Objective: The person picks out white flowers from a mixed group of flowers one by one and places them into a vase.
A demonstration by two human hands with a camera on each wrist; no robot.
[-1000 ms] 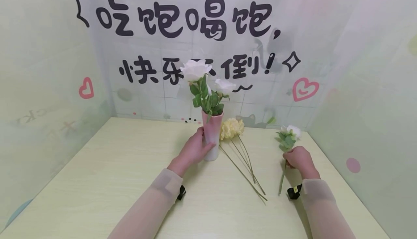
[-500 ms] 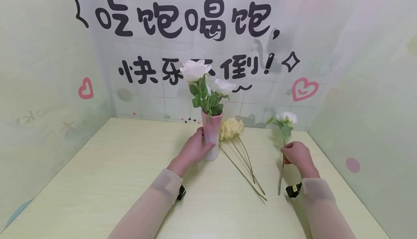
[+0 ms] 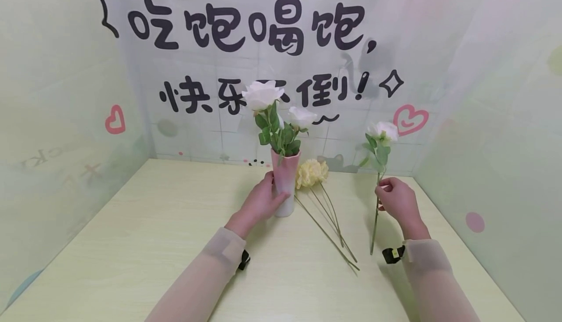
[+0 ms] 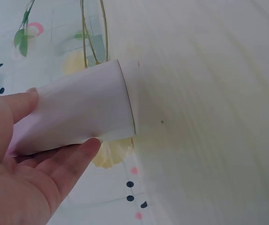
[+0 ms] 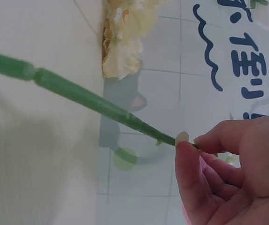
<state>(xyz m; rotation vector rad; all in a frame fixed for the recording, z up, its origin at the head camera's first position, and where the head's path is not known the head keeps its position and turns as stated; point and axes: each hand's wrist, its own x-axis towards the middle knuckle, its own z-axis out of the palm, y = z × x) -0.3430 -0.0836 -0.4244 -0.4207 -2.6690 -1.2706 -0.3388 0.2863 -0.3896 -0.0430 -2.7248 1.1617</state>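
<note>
My left hand [image 3: 262, 199] grips the pink and white vase [image 3: 285, 180], which stands upright on the table; the thumb and fingers wrap its lower half, as the left wrist view shows on the vase's pale wall [image 4: 82, 105]. Out of the vase rise white roses [image 3: 263, 95] with green leaves. Over at the right, my right hand [image 3: 400, 205] pinches the stem of another white rose [image 3: 383, 131], held nearly upright with its bloom on top. In the right wrist view, thumb and fingertip meet on the green stem [image 5: 82, 96].
Yellow flowers [image 3: 312, 173] lie on the table [image 3: 175, 244] just right of the vase, their thin stems pointing toward the front right. Printed fabric walls [image 3: 184, 136] enclose the table at the back and both sides.
My right hand has lifted the white rose from the table, moving up and slightly left as its stem swung more upright. The left hand and vase have stayed put.
</note>
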